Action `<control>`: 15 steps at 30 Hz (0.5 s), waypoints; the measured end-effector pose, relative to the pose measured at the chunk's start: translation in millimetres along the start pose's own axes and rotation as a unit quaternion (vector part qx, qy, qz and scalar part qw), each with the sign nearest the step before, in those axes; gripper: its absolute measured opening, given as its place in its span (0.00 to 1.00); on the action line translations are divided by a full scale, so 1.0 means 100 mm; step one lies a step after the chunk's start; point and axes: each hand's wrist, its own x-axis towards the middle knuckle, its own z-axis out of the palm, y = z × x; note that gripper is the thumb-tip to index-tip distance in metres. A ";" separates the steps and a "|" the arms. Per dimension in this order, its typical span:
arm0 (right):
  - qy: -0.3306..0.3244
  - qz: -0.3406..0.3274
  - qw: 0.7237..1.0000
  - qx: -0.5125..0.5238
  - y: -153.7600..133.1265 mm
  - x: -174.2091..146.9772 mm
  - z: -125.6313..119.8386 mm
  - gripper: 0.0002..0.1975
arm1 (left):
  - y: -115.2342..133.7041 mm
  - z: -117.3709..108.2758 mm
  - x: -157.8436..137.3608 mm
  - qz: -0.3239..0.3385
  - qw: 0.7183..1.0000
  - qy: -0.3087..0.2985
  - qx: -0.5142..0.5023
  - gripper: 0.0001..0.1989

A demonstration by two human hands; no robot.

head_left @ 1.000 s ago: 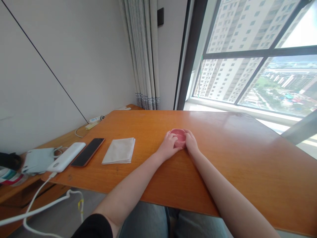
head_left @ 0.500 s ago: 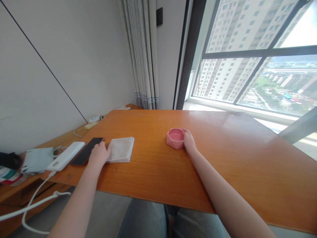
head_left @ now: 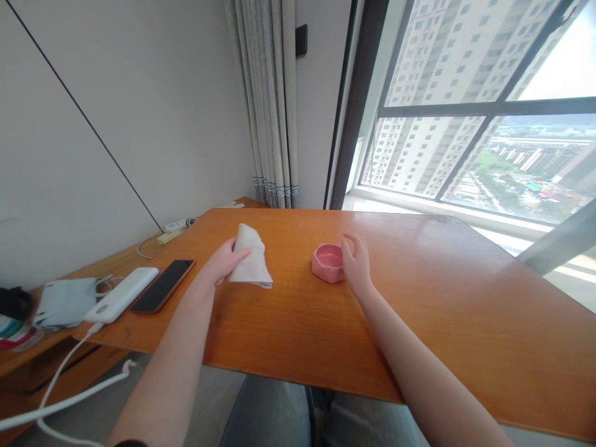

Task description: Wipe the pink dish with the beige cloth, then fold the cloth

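Observation:
A folded white cloth or tissue (head_left: 252,257) is pinched in my left hand (head_left: 225,258), lifted and tilted above the wooden table (head_left: 288,335). The thumb lies across its near face; the other fingers are partly hidden behind it. To the right, a pink faceted bowl, like an ashtray, (head_left: 326,266) rests upright on the table. My right hand (head_left: 357,259) is at the bowl's right side with fingers apart and loosely curved. It holds nothing; whether it still touches the rim I cannot tell.
Left of my left arm lie a dark phone (head_left: 162,287) and a white power bank (head_left: 123,295) with a white cable (head_left: 65,366). A pale folded cloth (head_left: 64,303) is beyond them. A power strip (head_left: 179,225) sits by the wall. A large window (head_left: 442,155) is at the right.
My left hand has taken hold of the folded white cloth or tissue, lifting it and moving right. My right hand has loosened from the pink bowl, its fingers opening; the bowl stays put.

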 end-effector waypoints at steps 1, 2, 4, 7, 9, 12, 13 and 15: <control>-0.032 0.008 0.999 0.034 -0.10 -0.02 0.01 0.21 | 0.15 0.15 -0.02 0.021 0.997 -0.039 -0.063 0.26; -0.070 0.037 0.994 0.079 -0.19 -0.04 0.03 0.23 | 0.30 0.29 -0.04 0.036 0.989 -0.087 -0.113 0.26; -0.171 0.135 0.959 0.184 -0.32 -0.05 0.03 0.27 | 0.53 0.58 -0.04 0.052 0.970 -0.154 -0.183 0.24; -0.297 0.267 0.868 0.295 -0.38 0.00 -0.04 0.29 | 0.68 0.96 0.04 0.067 0.947 -0.207 -0.236 0.24; -0.309 0.306 0.841 0.321 -0.36 0.07 -0.12 0.24 | 0.66 1.18 0.13 0.076 0.942 -0.213 -0.248 0.24; -0.216 0.312 0.878 0.292 -0.28 0.20 -0.24 0.19 | 0.47 1.46 0.25 0.074 0.948 -0.167 -0.261 0.18; -0.157 0.288 0.906 0.269 -0.24 0.24 -0.27 0.19 | 0.37 1.54 0.28 0.072 0.955 -0.130 -0.256 0.16; -0.037 0.191 0.961 0.197 -0.20 0.32 -0.34 0.20 | 0.15 1.68 0.32 0.083 0.976 -0.046 -0.197 0.13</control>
